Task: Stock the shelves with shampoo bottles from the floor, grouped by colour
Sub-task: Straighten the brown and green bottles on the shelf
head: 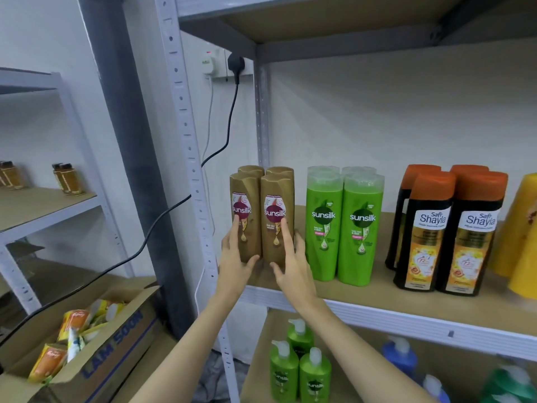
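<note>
Several brown Sunsilk bottles stand grouped at the left end of the middle shelf (377, 312). My left hand (236, 257) holds the front left brown bottle (245, 216), fingers on its label and thumb under its base. My right hand (290, 257) holds the front right brown bottle (277, 219) the same way. To their right stand green Sunsilk bottles (344, 228), then black bottles with orange caps (447, 231), then yellow bottles (520, 237) at the frame edge.
Green pump bottles (299, 370) and blue pump bottles (402, 356) sit on the lower shelf. A cardboard box (116, 344) of sachets lies at lower left. A black cable (162, 216) hangs from a wall socket. Jars (66, 178) stand on a second rack at left.
</note>
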Demonstrator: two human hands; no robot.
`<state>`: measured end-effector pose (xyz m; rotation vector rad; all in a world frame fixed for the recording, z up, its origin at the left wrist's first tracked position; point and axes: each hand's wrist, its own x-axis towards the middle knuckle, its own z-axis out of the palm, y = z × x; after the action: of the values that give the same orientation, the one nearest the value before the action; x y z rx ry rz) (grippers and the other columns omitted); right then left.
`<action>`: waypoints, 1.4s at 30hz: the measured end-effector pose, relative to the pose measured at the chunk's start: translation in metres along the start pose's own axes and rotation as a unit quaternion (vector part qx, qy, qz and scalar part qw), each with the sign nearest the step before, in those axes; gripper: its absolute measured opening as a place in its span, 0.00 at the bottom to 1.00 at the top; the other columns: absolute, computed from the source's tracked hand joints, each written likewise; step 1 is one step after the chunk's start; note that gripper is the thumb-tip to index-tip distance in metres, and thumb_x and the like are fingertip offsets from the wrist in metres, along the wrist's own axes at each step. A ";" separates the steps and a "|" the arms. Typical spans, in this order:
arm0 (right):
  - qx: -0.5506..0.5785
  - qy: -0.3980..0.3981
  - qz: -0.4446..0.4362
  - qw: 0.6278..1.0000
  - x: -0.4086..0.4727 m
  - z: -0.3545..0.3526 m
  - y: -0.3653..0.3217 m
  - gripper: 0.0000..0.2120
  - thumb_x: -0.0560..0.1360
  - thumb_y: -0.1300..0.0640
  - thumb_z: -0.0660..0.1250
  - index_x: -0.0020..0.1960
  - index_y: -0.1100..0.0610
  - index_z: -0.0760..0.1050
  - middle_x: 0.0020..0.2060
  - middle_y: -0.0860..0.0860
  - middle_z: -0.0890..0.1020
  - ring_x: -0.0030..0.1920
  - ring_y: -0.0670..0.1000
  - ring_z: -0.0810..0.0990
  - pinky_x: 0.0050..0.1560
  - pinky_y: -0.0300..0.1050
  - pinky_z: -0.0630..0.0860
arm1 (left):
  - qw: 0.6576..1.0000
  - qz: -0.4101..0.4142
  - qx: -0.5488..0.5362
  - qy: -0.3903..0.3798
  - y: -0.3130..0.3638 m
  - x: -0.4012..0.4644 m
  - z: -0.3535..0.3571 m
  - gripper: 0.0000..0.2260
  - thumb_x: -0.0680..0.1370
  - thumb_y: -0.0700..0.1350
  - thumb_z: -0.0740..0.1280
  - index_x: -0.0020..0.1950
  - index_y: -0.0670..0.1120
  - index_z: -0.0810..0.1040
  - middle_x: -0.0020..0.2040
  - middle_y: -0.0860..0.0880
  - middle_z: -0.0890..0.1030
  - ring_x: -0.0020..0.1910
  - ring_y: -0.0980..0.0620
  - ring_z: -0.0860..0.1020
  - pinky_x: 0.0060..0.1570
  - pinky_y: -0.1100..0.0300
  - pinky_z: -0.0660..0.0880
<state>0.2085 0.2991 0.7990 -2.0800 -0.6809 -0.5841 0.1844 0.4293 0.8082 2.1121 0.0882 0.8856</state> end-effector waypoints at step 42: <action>0.045 0.060 -0.006 0.997 -0.024 0.006 -0.015 0.38 0.75 0.68 0.62 0.75 0.45 0.47 0.75 0.54 0.53 0.74 0.52 0.55 0.67 0.27 0.53 | 0.998 0.039 0.004 0.050 0.006 -0.015 0.001 0.30 0.74 0.37 0.67 0.73 0.46 0.59 0.73 0.42 0.59 0.72 0.50 0.59 0.65 0.67 0.54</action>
<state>0.1820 0.3057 0.7895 -1.9412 -0.6392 -0.6670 0.1727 0.4197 0.8039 2.0895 0.0605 1.0388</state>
